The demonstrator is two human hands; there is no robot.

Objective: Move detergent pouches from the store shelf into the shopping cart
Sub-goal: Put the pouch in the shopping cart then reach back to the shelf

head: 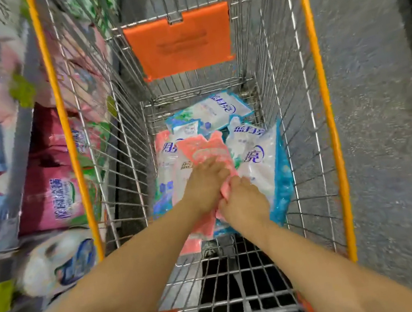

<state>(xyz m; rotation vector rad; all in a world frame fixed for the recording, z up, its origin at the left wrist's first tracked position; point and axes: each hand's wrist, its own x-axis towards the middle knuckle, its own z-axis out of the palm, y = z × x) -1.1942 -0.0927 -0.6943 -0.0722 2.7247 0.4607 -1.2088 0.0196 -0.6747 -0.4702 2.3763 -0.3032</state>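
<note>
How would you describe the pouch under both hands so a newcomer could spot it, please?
Look into the orange-rimmed shopping cart, at the heap of pouches on its floor. The pink pouch lies on top, with the left hand and right hand on its near end; its neighbours are mostly white and blue.

Wire shopping cart [320,85] on a grey floor [382,129].
Piled detergent pouches [257,164] lie on its bottom; the store shelf [20,162] at nine o'clock holds more.
</note>
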